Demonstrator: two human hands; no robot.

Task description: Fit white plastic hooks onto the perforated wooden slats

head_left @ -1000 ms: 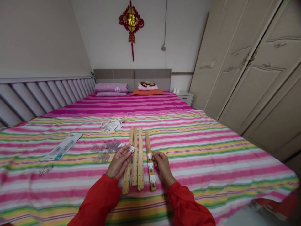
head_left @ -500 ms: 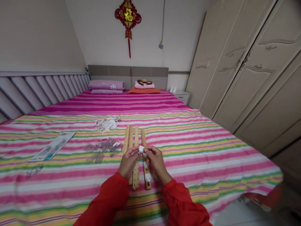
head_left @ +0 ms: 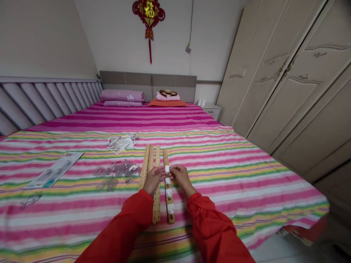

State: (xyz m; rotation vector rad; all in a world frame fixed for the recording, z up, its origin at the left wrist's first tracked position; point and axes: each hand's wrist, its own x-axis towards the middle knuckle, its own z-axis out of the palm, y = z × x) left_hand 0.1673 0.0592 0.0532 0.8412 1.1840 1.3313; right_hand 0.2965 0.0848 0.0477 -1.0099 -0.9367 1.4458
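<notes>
Both hands come together at one white hook (head_left: 167,169): the left hand (head_left: 153,179) has its fingertips on the hook's left side, the right hand (head_left: 181,177) pinches at its right side. The hook is over the upper part of a perforated strip (head_left: 165,157), which lies on the bed (head_left: 233,186) with its far end toward the head edge. Whether the hook rests against the strip or is held just above it, I cannot tell. Three more hooks (head_left: 169,193) sit in a row along the strip, between the held hook and the strip's near end. Three other strips (head_left: 157,197) lie close together just left of it, partly covered by the left hand and sleeve.

Further toward the bed's left edge is a spread of clear pieces (head_left: 117,172), with wrappers (head_left: 120,143) beyond them on the side of the head edge. A long pack (head_left: 56,171) slants nearer the left edge, and a few thin wire loops (head_left: 30,199), too small to make out well, lie near its lower end. Folded purple bedding (head_left: 123,95) rests at the bed's far left corner, against the headboard (head_left: 128,79).
</notes>
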